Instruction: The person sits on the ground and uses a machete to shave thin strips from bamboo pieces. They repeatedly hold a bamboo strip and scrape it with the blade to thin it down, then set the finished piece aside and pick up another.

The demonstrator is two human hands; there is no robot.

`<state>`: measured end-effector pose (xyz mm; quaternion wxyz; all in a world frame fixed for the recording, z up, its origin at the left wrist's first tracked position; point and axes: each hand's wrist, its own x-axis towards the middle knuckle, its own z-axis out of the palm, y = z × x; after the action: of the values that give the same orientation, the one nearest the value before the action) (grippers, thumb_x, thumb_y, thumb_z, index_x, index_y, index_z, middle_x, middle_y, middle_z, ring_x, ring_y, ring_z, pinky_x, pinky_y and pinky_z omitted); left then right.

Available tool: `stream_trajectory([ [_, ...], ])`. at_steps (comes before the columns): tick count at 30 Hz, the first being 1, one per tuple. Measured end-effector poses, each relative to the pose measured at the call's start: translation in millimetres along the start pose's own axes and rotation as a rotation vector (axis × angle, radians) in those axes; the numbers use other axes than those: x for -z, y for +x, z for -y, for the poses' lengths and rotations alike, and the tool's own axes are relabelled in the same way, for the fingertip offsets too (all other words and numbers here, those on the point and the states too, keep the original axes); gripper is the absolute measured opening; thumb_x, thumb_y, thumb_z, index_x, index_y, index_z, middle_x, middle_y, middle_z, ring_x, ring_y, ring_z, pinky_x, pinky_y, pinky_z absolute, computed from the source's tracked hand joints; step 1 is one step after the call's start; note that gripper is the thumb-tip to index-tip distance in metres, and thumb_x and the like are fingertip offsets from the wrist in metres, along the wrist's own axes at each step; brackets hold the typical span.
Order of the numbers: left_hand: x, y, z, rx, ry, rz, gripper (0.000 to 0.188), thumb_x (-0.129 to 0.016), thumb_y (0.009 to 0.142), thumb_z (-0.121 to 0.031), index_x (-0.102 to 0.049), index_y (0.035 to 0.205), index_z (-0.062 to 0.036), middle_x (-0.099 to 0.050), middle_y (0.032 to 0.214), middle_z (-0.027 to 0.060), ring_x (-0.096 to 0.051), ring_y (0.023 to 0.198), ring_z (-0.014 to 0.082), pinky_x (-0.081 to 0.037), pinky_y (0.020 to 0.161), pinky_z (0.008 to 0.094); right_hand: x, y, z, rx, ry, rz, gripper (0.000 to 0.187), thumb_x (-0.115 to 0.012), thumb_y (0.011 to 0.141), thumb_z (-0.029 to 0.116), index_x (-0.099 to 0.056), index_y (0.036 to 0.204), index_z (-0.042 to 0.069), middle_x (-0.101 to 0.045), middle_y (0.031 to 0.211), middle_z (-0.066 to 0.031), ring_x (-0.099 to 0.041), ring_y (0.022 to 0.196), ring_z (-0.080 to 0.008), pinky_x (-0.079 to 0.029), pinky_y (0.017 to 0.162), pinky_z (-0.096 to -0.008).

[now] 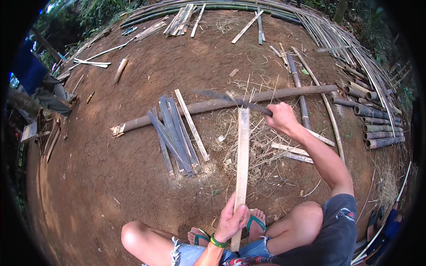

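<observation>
My left hand (231, 220) is closed around the lower part of a pale split-bamboo slat (242, 155), which points away from me with its near end between my legs. My right hand (282, 118) grips the handle of a machete (253, 105). Its dark blade, smeared by motion toward the tip, lies across the slat's far end, and a curl of pale shaving stands up there. Whether the blade touches the wood, I cannot tell. Beneath that end runs a long brown pole (199, 107) on the ground. Bamboo shavings (262, 150) are heaped around the slat.
Several dark bamboo slats (171, 128) lie left of the shavings. Cut bamboo poles (384, 128) are stacked at the right, with long strips (328, 35) beyond them. More slats (179, 20) lie at the back. A small knife-like tool (90, 97) and a standing person (49, 88) are at the left.
</observation>
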<state>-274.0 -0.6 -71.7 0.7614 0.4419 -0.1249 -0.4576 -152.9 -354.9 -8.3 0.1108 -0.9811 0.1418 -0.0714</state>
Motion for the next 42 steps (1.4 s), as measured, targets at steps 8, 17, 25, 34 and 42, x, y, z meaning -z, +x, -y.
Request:
stream_trajectory([
  [8, 9, 12, -6, -0.005, -0.161, -0.14, 0.039, -0.045, 0.107, -0.017, -0.034, 0.144, -0.0127, -0.048, 0.081, 0.003, -0.042, 0.05, 0.0066, -0.036, 0.044, 0.0213, -11, -23, -2, -0.246, 0.746, -0.022, 0.034, -0.07, 0.088, 0.034, -0.074, 0.082, 0.001, -0.057, 0.059, 0.0004, -0.047, 0.053, -0.0098, -0.034, 0.051, -0.0312],
  [17, 5, 26, 10, -0.02, 0.034, -0.176, 0.05, -0.046, 0.106, -0.014, -0.029, 0.153, -0.0113, -0.051, 0.08, 0.0015, -0.044, 0.05, 0.0058, -0.037, 0.044, 0.0207, 4, -47, 71, -0.045, 0.8, 0.056, 0.039, -0.08, 0.082, 0.036, -0.073, 0.097, 0.001, -0.053, 0.06, 0.0056, -0.045, 0.056, -0.004, -0.032, 0.05, -0.0266],
  [25, 5, 22, 6, -0.019, 0.109, -0.133, 0.051, -0.047, 0.106, -0.013, -0.029, 0.153, -0.0085, -0.05, 0.077, 0.0005, -0.044, 0.049, 0.0052, -0.037, 0.044, 0.0205, -8, -26, 55, -0.091, 1.022, -0.031, 0.03, -0.077, 0.089, 0.032, -0.069, 0.087, 0.003, -0.052, 0.059, 0.0068, -0.042, 0.054, -0.0028, -0.031, 0.049, -0.0265],
  [34, 12, 28, 6, -0.106, 0.022, -0.265, 0.032, -0.048, 0.104, -0.015, -0.042, 0.135, -0.0073, -0.056, 0.08, 0.0044, -0.052, 0.052, 0.0105, -0.044, 0.047, 0.0232, -13, -26, 51, -0.228, 1.37, -0.142, 0.024, -0.076, 0.091, 0.024, -0.068, 0.091, 0.001, -0.053, 0.058, 0.0052, -0.046, 0.045, -0.0031, -0.034, 0.042, -0.0225],
  [42, 37, 55, -8, -0.521, 0.123, -0.749, 0.031, -0.051, 0.103, -0.011, -0.039, 0.131, -0.0045, -0.069, 0.107, 0.0121, -0.062, 0.092, 0.0135, -0.05, 0.083, 0.028, -32, -85, 70, -0.144, 1.089, 0.289, 0.027, -0.079, 0.086, 0.025, -0.073, 0.099, 0.002, -0.053, 0.059, 0.0078, -0.045, 0.052, -0.0027, -0.029, 0.048, -0.0245],
])
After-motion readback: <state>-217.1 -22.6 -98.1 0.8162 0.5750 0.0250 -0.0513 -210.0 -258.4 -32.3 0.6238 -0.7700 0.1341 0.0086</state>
